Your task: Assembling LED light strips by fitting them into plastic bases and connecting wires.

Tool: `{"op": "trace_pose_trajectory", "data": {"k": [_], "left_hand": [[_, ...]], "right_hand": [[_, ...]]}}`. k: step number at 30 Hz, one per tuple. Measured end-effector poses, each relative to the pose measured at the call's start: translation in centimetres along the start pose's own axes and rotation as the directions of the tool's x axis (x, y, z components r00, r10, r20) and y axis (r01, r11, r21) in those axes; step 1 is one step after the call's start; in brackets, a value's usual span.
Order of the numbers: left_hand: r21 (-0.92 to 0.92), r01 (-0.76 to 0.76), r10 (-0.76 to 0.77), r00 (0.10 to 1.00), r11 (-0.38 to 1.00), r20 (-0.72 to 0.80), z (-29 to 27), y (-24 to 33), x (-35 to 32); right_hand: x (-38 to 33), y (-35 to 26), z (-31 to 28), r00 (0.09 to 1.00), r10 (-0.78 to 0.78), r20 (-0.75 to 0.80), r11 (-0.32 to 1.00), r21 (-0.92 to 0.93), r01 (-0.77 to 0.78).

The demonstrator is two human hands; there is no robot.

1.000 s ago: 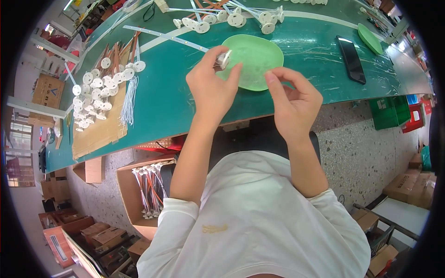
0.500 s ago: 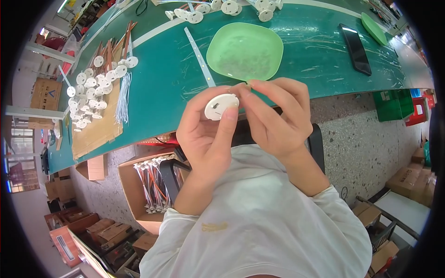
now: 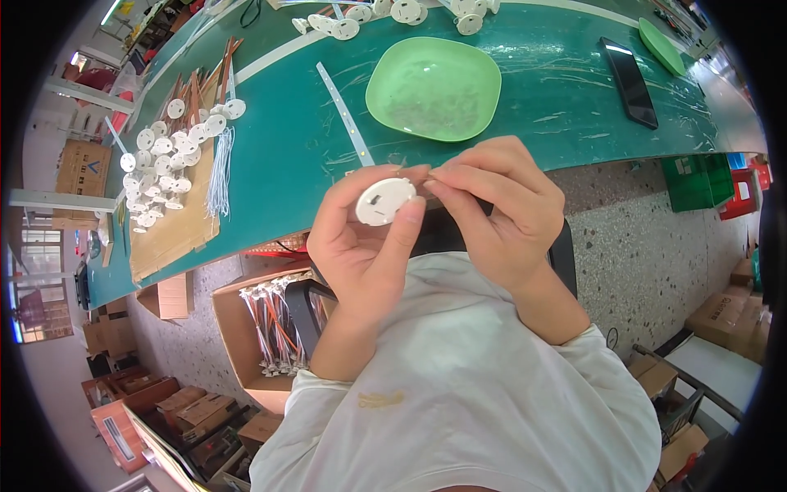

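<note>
While left hand [image 3: 352, 246] grips round white plastic disc [image 3: 381, 207] near edge of green tabletop [image 3: 279, 156], right hand [image 3: 504, 209] pinches fingertips together beside rim, contents too small to tell; slack left grip could drop disc.

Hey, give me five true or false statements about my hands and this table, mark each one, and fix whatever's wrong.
1. The left hand holds a white disc. True.
2. The right hand rests flat on the table. False: it is raised close to the disc, off the table.
3. The green dish nearest the hands lies to the right of the pale strip. True.
4. The black phone lies to the left of that dish. False: it lies to the right.
5. The pile of white discs sits at the table's right end. False: it is on the left, on and around a brown cardboard sheet.
</note>
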State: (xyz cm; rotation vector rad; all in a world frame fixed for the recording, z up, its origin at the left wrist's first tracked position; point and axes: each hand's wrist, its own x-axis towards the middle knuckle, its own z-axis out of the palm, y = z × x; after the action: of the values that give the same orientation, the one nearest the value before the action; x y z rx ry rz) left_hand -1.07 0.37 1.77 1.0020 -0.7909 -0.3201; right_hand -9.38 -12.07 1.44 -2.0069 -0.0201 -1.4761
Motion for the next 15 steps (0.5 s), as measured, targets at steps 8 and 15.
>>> {"op": "trace_pose_trajectory", "data": {"k": [8,15], "left_hand": [[0.211,-0.113,0.119,0.993,0.971,-0.014,-0.7,-0.2,-0.1],[0.188,-0.119,0.133,0.989,0.975,-0.067,-0.7,-0.3,0.1]], "right_hand": [[-1.8,-2.1,0.6,0.776,0.597,0.203,0.614,0.508,-0.605],[-1.7,-1.3,0.3,0.873,0.48,0.087,0.838,0.25,-0.485]]}}
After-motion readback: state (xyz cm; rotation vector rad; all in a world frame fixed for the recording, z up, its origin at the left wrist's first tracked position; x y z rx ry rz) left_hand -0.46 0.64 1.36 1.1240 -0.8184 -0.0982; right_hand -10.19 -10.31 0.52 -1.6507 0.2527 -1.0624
